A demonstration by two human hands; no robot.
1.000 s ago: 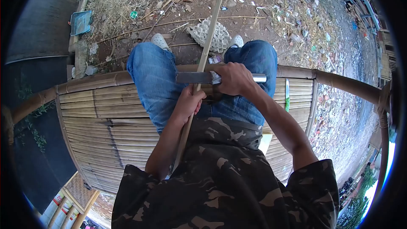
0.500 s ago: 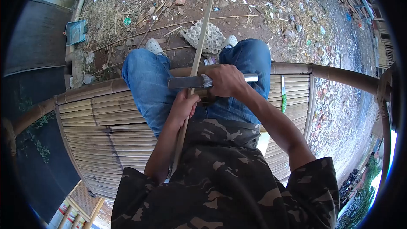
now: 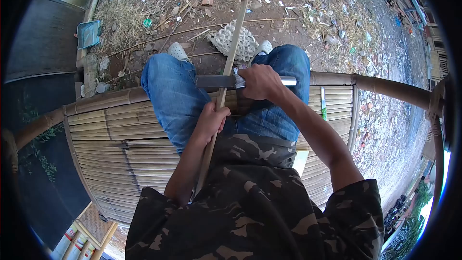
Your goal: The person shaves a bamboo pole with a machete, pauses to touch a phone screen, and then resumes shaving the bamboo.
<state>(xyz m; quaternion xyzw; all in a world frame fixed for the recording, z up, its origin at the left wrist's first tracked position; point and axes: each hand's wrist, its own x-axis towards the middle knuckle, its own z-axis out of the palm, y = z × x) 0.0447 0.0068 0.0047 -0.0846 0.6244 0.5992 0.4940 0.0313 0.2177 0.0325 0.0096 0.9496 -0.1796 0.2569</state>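
Note:
A long pale bamboo strip (image 3: 236,43) slants from my lap out past my knees. My left hand (image 3: 211,119) is wrapped round it near my waist. My right hand (image 3: 261,82) grips the silver tube-like handle (image 3: 288,81) of a broad knife. The knife's dark, wide blade (image 3: 211,82) points left and lies crosswise against the strip, just beyond my left hand. My fingers hide part of the handle.
I sit on a bamboo-slat bench (image 3: 144,135) with a thick bamboo front rail (image 3: 332,78). A grey egg tray (image 3: 233,41) lies on the littered ground between my shoes. A thin blade-like item with a green end (image 3: 323,106) rests on the slats at right.
My right hand has pushed the knife a little away from my body along the strip. My left hand keeps its hold in nearly the same place.

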